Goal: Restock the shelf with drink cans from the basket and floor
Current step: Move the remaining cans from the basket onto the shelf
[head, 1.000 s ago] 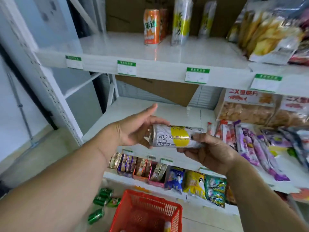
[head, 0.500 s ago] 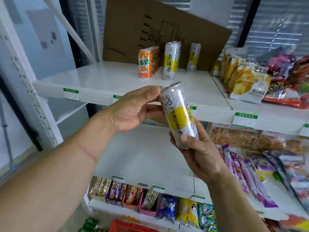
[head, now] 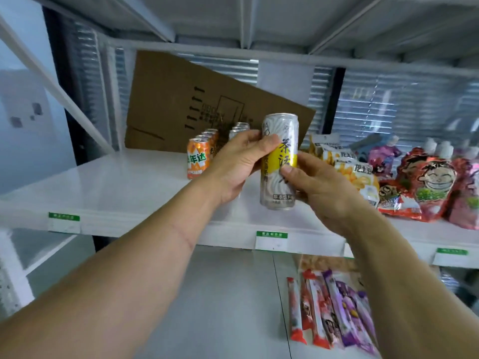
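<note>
Can (head: pixel 278 161) now stands straight up, not lying sideways like before. Left hand (head: pixel 238 164) and right hand (head: pixel 315 182) both hold it over the shelf (head: pixel 116 193), ready to set down.

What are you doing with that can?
A person is putting drinks on a shop shelf. Both hands, the left hand and the right hand, hold a tall silver and yellow can upright over the white shelf. Orange cans already stand at the back, with snack bags to the right.
</note>
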